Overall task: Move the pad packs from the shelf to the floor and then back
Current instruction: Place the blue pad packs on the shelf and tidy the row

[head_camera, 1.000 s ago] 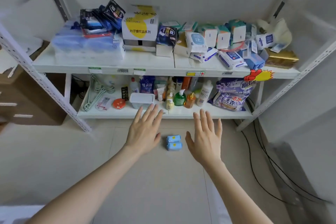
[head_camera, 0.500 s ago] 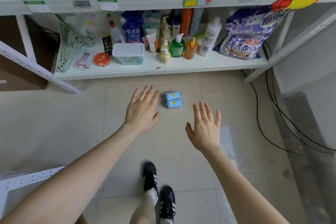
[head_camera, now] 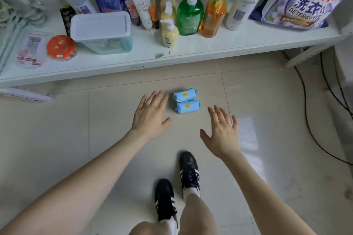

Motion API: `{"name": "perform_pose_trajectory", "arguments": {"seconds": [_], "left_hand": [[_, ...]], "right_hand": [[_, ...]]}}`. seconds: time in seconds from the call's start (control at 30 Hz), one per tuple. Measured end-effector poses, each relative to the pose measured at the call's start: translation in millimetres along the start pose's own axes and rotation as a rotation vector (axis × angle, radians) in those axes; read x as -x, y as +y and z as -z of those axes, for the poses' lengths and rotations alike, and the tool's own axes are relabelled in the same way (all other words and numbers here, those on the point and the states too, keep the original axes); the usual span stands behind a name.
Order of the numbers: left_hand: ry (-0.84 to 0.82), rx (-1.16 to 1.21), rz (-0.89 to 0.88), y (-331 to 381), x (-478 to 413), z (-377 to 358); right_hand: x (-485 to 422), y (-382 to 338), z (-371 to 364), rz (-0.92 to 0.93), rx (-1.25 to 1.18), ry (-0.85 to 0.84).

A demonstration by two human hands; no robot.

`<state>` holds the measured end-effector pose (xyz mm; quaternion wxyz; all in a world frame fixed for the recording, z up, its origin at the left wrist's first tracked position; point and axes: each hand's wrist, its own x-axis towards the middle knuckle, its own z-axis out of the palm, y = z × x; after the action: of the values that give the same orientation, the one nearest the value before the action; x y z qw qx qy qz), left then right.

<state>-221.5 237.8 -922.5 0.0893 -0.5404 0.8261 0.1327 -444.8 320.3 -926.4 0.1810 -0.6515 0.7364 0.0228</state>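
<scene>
Two small light-blue pad packs with yellow round stickers lie side by side on the tiled floor, the far pack [head_camera: 185,96] touching the near pack [head_camera: 188,106]. My left hand [head_camera: 150,114] hovers just left of them with fingers straight and spread, holding nothing. My right hand [head_camera: 221,133] is to the right and nearer to me, also spread and holding nothing. Neither hand touches a pack. The white bottom shelf [head_camera: 210,51] runs across the view just beyond the packs.
The shelf carries a lidded plastic box [head_camera: 101,32], a green pump bottle [head_camera: 189,13], an orange bottle [head_camera: 213,17], a yellow bottle [head_camera: 169,33], a detergent bag [head_camera: 303,0] and an orange round tin [head_camera: 61,46]. Black cables [head_camera: 313,116] trail at right. My shoes [head_camera: 177,187] stand below.
The view has dropped and come closer to the floor; the upper shelf left the view. Both hands have lowered toward the two packs, the left one now right beside them.
</scene>
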Motion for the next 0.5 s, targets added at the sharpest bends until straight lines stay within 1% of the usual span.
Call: {"name": "perform_pose_trajectory", "arguments": {"seconds": [0.3,0.4,0.5], "left_hand": [[0.005,0.147,0.03,-34.7,-140.5,-142.3],[-0.016,0.207,0.004,-45.2,-174.8,-182.1],[-0.038,0.298,-0.067,-51.2,-200.1,-214.4]], "right_hand": [[-123.2,52.1,-143.5,0.06,-0.147,-0.072],[-154.1,64.6,-182.4,0.077,-0.208,-0.073],[-176.3,73.1,-214.0,0.099,-0.266,-0.057]]}}
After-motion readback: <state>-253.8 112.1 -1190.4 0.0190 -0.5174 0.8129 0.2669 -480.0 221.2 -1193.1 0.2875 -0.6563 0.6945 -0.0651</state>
